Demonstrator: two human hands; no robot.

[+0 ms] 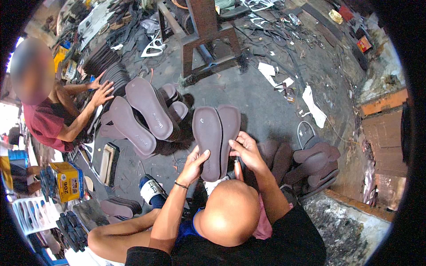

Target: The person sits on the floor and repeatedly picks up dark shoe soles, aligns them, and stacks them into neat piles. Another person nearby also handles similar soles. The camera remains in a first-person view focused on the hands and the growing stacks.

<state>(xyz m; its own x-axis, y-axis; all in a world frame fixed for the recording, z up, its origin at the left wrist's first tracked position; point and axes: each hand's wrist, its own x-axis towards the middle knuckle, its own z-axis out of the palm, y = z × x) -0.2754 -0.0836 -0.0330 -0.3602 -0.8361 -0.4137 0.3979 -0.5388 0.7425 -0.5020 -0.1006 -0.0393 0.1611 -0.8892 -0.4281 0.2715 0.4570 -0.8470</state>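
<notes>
My left hand [191, 167] grips the lower left edge of a brown shoe sole [207, 133], its thumb lying on the upper face. A second brown sole [230, 122] lies beside and partly under the first, with a dark gap between them. My right hand [247, 153] pinches the edge of this second sole between thumb and fingers. Below the right hand, an orange-brown tool handle [238, 170] with a metal collar sticks out; I cannot tell whether the fingers hold it. To the left stand stacks of similar soles [148, 106], close to the held pair.
A co-worker [44, 115] in a maroon shirt touches a row of dark soles [104, 66] at the left. A wooden stand [208, 48] stands ahead. More soles [310, 164] are piled at right. White scraps [313, 106] litter the floor; a yellow box [66, 181] stands at left.
</notes>
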